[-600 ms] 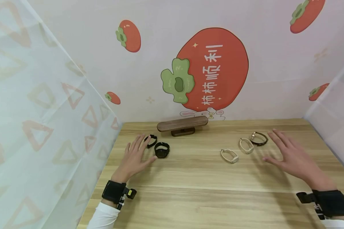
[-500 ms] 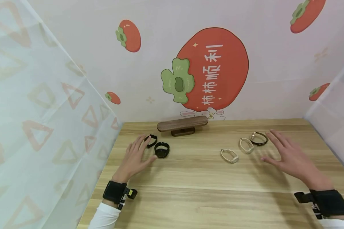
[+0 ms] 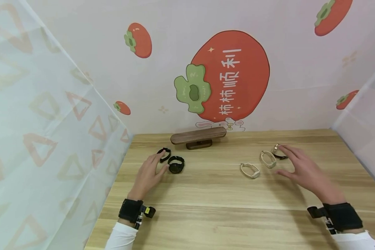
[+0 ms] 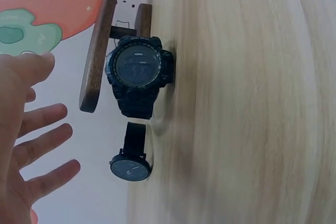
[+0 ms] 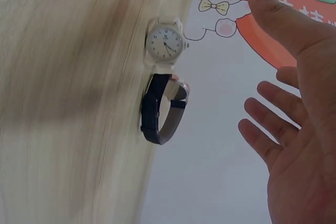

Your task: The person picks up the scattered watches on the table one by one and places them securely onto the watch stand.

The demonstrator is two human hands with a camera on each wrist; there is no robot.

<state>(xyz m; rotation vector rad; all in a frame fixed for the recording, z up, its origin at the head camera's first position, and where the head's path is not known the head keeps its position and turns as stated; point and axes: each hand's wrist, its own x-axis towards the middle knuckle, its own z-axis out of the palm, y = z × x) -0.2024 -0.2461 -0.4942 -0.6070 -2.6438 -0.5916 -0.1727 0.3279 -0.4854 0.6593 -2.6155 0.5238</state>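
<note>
My left hand [image 3: 148,175] hovers with spread fingers at the left, holding nothing. By its fingertips are a black watch with a plain round dial [image 4: 130,169] and a chunky black digital watch [image 4: 137,66]. On the right, my right hand [image 3: 304,172] is also spread and holds nothing. Its fingers overlap a dark-strapped watch [image 3: 280,157] in the head view, partly hiding it. Next to that lies a cream watch [image 3: 272,165] with its strap looped, and a second cream watch [image 3: 255,174] lies nearer the middle. The right wrist view shows a white numbered dial [image 5: 165,44].
A dark brown wooden watch stand [image 3: 198,135], a long bar on a small base, stands at the back of the wooden table [image 3: 206,208]. Patterned cloth walls [image 3: 162,76] rise behind and at both sides.
My right hand has moved left, over the dark-strapped watch. The left hand has shifted slightly right and its fingers have bent a little. The watches stay where they were.
</note>
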